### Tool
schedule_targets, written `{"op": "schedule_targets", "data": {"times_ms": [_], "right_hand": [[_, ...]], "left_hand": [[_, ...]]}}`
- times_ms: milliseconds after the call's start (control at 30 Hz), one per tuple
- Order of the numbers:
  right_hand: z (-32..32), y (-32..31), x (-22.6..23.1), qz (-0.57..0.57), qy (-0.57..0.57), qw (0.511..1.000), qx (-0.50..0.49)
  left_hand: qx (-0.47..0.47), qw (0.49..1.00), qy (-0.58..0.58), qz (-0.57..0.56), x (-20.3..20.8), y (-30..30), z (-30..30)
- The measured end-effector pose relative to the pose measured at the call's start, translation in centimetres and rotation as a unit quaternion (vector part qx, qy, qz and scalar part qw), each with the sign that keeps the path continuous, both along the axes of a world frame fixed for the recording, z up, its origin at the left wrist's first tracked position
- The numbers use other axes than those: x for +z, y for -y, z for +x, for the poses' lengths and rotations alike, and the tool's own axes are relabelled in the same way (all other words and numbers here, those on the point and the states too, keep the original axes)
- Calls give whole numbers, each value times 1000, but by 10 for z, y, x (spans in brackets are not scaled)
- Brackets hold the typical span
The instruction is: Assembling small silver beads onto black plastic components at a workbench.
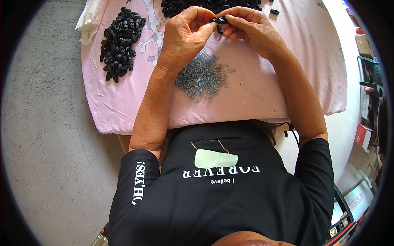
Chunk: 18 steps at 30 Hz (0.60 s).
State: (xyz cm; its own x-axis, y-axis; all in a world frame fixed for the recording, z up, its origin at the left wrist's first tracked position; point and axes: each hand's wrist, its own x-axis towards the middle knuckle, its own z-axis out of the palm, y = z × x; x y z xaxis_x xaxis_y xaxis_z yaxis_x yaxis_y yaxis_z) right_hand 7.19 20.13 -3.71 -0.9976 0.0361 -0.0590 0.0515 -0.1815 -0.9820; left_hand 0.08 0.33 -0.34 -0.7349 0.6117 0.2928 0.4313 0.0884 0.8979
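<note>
My left hand (186, 39) and my right hand (256, 35) meet above the far middle of the table. Between their fingertips are small black plastic parts (221, 28), one with a curved, hook-like end. The left thumb and forefinger pinch at the left side of these parts, while the right fingers close round the right side. Whether they are one joined piece or two, I cannot tell. Below the hands lies a loose heap of tiny metal springs (201, 78), partly hidden by my left forearm. Just beyond the hands spreads a pile of black plastic pieces (176, 7).
A second pile of ribbed black plastic pieces (121, 45) lies on the left of the pink tablecloth (254, 96). One loose black piece (274, 12) sits at the far right. White plastic bags (91, 18) hang at the left corner. Boxes (363, 135) stand along the right side.
</note>
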Motion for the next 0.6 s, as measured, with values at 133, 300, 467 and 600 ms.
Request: {"op": "schedule_targets", "data": {"times_ms": [133,300,467,600], "right_hand": [[0,-1,-1,-11,-5,1000,8],[-2,-3,-5,-76,-1,997,25],[-3,-4,-6,-110,-2,993,44],[-2,-1,-5,-96,6,995,34]], "left_hand": [[-1,1000,3,-1,2,0,2],[-9,1000,22,7,1,0,0],[-9,998,63,21,-1,-2,1],[-2,998,68,-2,-2,-1,0]]}}
